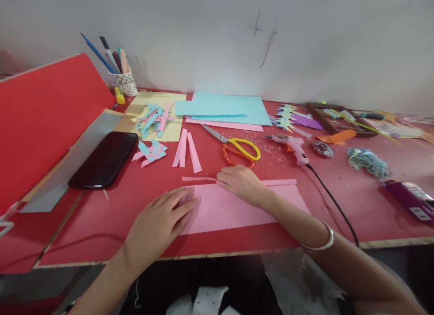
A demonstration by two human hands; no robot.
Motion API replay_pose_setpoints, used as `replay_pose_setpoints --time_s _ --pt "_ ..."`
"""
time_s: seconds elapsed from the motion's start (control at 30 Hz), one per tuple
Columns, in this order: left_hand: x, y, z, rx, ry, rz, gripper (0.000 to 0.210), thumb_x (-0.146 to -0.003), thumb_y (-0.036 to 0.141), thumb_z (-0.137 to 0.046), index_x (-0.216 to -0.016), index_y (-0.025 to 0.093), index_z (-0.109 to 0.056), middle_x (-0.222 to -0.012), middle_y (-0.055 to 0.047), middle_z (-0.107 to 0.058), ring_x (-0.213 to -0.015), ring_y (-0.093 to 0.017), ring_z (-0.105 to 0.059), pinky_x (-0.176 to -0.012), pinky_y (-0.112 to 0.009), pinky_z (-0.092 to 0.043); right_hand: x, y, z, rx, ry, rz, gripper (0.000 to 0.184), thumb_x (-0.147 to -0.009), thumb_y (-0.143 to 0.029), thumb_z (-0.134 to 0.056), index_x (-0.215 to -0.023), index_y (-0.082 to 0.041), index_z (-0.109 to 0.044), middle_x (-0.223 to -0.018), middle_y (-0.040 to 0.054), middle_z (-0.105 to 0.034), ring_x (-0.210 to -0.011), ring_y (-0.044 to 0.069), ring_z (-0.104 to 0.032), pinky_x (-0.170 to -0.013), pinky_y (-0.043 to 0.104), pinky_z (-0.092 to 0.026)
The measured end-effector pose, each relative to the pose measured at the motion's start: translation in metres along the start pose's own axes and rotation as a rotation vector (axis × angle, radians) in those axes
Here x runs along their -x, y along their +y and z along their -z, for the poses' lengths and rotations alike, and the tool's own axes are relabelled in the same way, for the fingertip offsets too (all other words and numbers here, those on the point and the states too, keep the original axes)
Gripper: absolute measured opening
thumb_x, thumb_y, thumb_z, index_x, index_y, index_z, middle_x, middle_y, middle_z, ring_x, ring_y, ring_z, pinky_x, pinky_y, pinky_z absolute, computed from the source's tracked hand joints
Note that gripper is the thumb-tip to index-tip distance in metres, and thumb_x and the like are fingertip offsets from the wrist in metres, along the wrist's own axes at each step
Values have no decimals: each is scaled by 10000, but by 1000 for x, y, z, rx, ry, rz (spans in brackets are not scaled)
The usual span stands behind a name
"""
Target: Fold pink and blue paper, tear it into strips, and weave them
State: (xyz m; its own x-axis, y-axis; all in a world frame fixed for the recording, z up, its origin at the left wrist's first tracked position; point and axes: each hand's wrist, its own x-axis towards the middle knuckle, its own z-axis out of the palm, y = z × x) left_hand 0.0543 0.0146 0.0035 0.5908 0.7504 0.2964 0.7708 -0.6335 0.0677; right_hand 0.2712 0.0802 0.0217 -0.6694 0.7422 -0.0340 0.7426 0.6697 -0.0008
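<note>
A pink paper sheet lies on the red table near its front edge. Along its far edge runs a narrow pink strip, apart from the sheet at the left and lying against it at the right. My left hand rests open on the sheet's left end, fingers stretched out. The fingers of my right hand are closed on the strip at the middle of the far edge; their tips partly hide it. Just beyond my right hand lie scissors with yellow and orange handles. Several cut pink strips lie left of them.
A black phone and a red board are at the left. Blue paper sheets lie at the back. A pink glue gun with a black cord sits right of the scissors. A wooden frame stands at the back right.
</note>
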Motion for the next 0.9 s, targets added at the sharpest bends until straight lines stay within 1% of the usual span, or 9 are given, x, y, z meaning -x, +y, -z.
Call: replay_pose_setpoints --time_s 0.1,0.27,0.37,0.43,0.5,0.57,0.67,0.77,0.9 --pt "-1 1 1 -28 3 1 367 -866 263 -288 -1060 260 -599 -1085 -55 -623 -949 -186 -588 -759 -320 -506 1 0 1 -31 -6 -36 262 -884 -235 -358 -771 -134 -571 -761 39 -598 -659 117 -499 -576 247 -237" --pt "1 -3 1 -42 -34 8 358 -857 259 -306 -1091 292 -574 -1131 -27 -602 -982 -161 -568 -807 -298 -477 8 6 3 -99 48 15 252 -852 -312 -424 -729 -130 -549 -742 40 -573 -650 116 -483 -595 236 -256" --pt "5 -5 5 -48 -35 -14 356 -844 237 -311 -1067 282 -585 -1112 -32 -613 -958 -176 -579 -831 -354 -457 12 4 3 -61 47 21 276 -869 -299 -386 -731 -138 -562 -733 40 -570 -638 117 -479 -580 248 -238" --pt "5 -2 8 -75 -12 -5 351 -833 207 -313 -1024 242 -605 -1057 -51 -638 -926 -200 -589 -870 -421 -421 12 0 4 -26 25 37 287 -881 -280 -360 -748 -146 -576 -727 38 -574 -639 119 -482 -568 254 -227" --pt "1 6 9 -96 -1 -8 347 -822 170 -317 -997 197 -615 -1002 -66 -656 -904 -214 -592 -889 -446 -399 11 -6 4 11 -1 44 289 -885 -275 -353 -762 -151 -584 -720 37 -578 -636 120 -487 -557 259 -218" --pt "-6 14 6 -67 -25 -57 352 -809 139 -327 -1029 170 -600 -1014 -67 -651 -912 -206 -586 -853 -393 -434 10 -11 5 40 -10 35 284 -883 -283 -361 -766 -154 -586 -715 34 -581 -629 119 -490 -549 262 -211" --pt "-17 23 -1 27 -49 -139 394 -779 94 -345 -1108 159 -553 -1106 -56 -613 -973 -181 -563 -805 -305 -467 9 -15 6 56 -7 24 276 -881 -289 -369 -763 -161 -584 -714 25 -581 -625 113 -498 -534 260 -206" --pt "-21 24 -5 74 -53 -168 427 -761 69 -357 -1138 170 -531 -1156 -38 -587 -1022 -170 -542 -843 -290 -454 7 -15 7 67 -30 30 255 -879 -275 -379 -765 -164 -579 -719 17 -579 -628 110 -506 -510 259 -192" --pt "-19 21 -6 95 -74 -165 427 -773 80 -359 -1155 186 -516 -1190 -21 -565 -1058 -166 -523 -860 -290 -444 6 -14 7 107 -79 64 179 -861 -193 -407 -792 -162 -568 -721 12 -581 -637 116 -513 -485 260 -165"
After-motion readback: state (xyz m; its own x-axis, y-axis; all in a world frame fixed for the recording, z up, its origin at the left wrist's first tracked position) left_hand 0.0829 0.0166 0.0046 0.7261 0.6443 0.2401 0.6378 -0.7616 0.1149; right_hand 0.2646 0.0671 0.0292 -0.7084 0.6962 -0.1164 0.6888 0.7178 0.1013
